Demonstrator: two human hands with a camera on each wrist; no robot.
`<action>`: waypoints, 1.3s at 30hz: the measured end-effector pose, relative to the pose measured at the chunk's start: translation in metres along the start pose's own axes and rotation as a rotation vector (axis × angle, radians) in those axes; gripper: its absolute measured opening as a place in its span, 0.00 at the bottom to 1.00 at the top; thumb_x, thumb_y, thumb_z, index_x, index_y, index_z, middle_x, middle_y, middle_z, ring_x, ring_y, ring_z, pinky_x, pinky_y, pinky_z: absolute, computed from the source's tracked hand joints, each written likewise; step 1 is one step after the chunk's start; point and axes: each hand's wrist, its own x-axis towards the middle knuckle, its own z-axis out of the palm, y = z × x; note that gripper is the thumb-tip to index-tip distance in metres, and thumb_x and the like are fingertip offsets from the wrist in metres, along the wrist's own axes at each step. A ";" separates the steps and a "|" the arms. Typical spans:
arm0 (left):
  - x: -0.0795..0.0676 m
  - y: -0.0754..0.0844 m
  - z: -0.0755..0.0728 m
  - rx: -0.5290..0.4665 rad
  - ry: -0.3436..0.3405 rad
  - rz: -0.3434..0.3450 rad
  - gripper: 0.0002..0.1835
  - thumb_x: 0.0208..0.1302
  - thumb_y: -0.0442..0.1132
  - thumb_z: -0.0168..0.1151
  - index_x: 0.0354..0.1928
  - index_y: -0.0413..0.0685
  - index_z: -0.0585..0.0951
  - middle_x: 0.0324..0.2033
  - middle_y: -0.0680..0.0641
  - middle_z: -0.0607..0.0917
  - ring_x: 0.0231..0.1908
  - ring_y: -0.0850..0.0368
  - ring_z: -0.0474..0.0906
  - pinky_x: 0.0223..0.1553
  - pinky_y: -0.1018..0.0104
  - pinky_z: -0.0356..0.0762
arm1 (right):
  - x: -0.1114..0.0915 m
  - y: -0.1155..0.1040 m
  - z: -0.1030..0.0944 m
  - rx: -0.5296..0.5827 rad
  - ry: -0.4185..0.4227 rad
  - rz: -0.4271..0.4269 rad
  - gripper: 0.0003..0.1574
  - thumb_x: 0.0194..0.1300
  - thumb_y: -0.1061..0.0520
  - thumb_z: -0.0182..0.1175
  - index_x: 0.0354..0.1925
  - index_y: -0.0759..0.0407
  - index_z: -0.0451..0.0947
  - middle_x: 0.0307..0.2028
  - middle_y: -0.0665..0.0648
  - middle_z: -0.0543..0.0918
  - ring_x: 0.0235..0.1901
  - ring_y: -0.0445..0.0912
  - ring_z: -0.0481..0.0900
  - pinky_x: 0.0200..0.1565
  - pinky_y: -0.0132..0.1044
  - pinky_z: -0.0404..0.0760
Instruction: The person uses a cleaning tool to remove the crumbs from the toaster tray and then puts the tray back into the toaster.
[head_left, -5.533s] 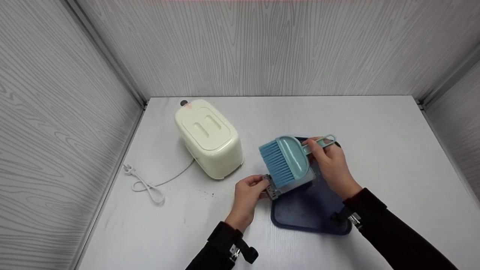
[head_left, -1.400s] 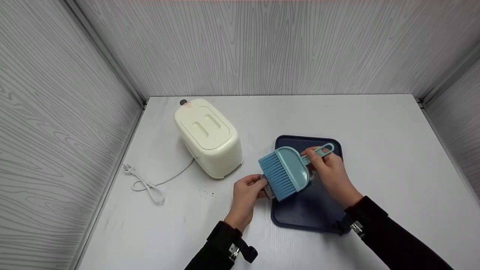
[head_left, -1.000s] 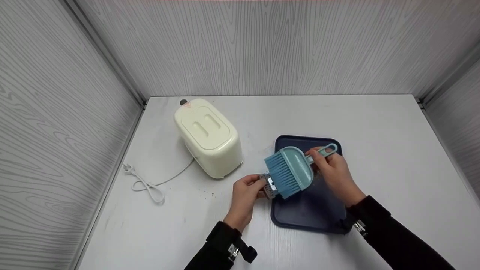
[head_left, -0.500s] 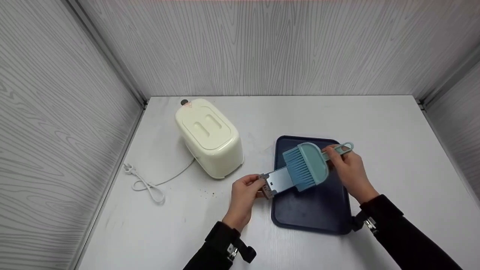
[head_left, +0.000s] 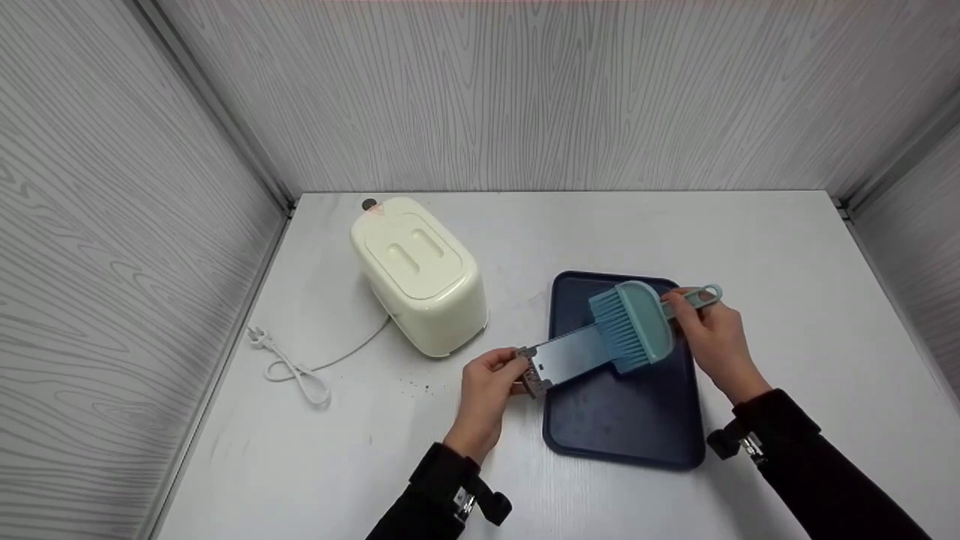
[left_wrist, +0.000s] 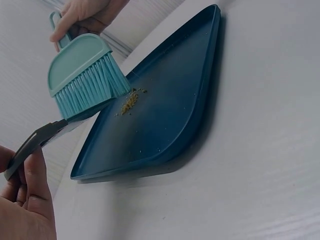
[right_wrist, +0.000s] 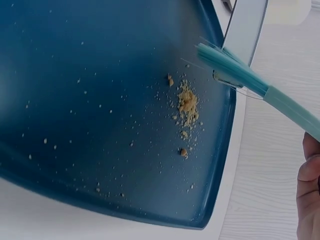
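My left hand (head_left: 486, 401) pinches the grey end of a flat metal crumb tray (head_left: 570, 355), which slants over a dark blue serving tray (head_left: 622, 420). In my right hand (head_left: 712, 337) is the handle of a light blue hand brush (head_left: 636, 322). Its bristles lie across the crumb tray's far end. Below that end, a small heap of yellowish crumbs (right_wrist: 188, 102) sits on the blue tray in the right wrist view, with finer specks scattered around. The left wrist view shows the brush (left_wrist: 80, 65) spread over the crumb tray's tip and the crumbs (left_wrist: 129, 101) underneath.
A cream toaster (head_left: 420, 274) with a lid on top stands left of the blue tray. Its white cord and plug (head_left: 292, 367) lie on the table farther left. Some crumbs (head_left: 417, 386) dot the white tabletop in front of the toaster. Wood-grain panels enclose the back and sides.
The brush has moved right along the crumb tray from its grey end to its far end, uncovering more of the metal. My left hand has stayed nearly still, holding the crumb tray.
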 end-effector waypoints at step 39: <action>-0.001 0.001 0.003 -0.010 0.018 0.018 0.12 0.62 0.29 0.67 0.46 0.29 0.84 0.33 0.43 0.87 0.30 0.57 0.84 0.32 0.64 0.86 | 0.010 -0.018 0.003 -0.033 0.185 -0.074 0.26 0.82 0.45 0.50 0.56 0.64 0.82 0.37 0.61 0.87 0.30 0.31 0.78 0.33 0.21 0.73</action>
